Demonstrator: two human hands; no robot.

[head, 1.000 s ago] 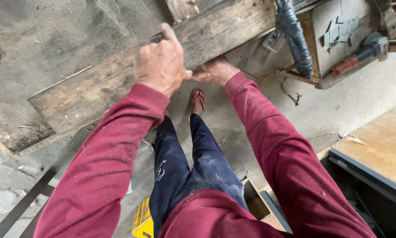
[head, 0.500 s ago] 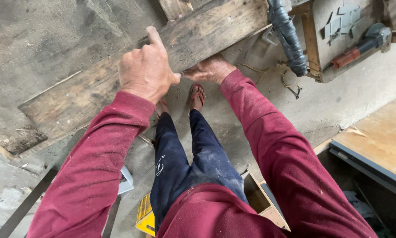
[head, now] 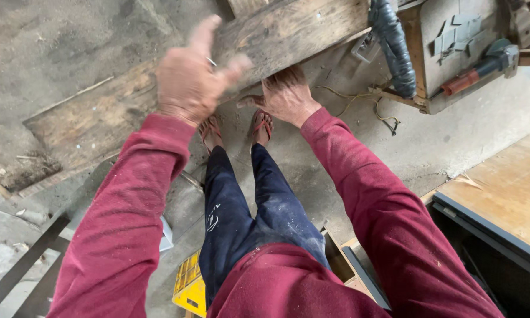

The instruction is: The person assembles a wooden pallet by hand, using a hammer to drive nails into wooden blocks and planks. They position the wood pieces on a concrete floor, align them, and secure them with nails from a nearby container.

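Two hands at a weathered plank

The left hand [head: 188, 79] hovers blurred above the long wooden plank [head: 129, 112], fingers spread loosely open, holding nothing. The plank runs slantwise from lower left to upper right. The right hand [head: 285, 94] lies against its near edge, fingers extended; any grip cannot be told. Farther right, a red-handled power tool [head: 480, 66] rests on a wooden box [head: 453, 94].

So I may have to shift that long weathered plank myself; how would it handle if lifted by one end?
The plank looks thick and long, so it is probably stiff and heavy, sagging little. Its rough, dusty face should not be slippery, though splinters seem likely. The right hand rests at its edge; the left hand is raised, blurred.
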